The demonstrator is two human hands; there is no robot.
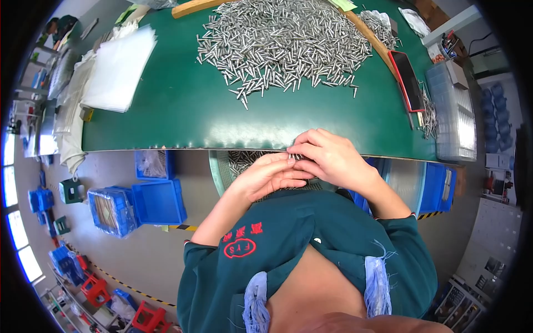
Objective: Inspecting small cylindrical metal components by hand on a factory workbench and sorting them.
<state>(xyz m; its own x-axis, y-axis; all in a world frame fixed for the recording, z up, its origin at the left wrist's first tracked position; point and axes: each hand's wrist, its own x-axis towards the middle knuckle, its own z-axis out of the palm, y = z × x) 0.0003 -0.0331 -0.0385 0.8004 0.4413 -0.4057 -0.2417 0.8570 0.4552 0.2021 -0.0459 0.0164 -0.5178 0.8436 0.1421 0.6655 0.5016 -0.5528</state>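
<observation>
Just off the table's front edge, my two hands meet over a green basket (217,173). A few small metal pins (295,156) show between them. My left hand (265,176) is palm up, its fingers loosely curved and its thumb against the pins. From above, my right hand (333,160) bends its fingers round the same pins; its fingertips hide part of them. More metal pins lie in the basket beneath, partly covered by my hands. A large heap of metal pins (288,44) is spread on the green table (177,111) ahead of me.
Wooden strips (369,33) border the heap. A red-framed phone (406,82) and clear plastic boxes (452,111) stand at the right. White sheets (119,69) lie on the table's left. Blue crates (158,200) sit on the floor at left, with another blue crate (438,186) at right.
</observation>
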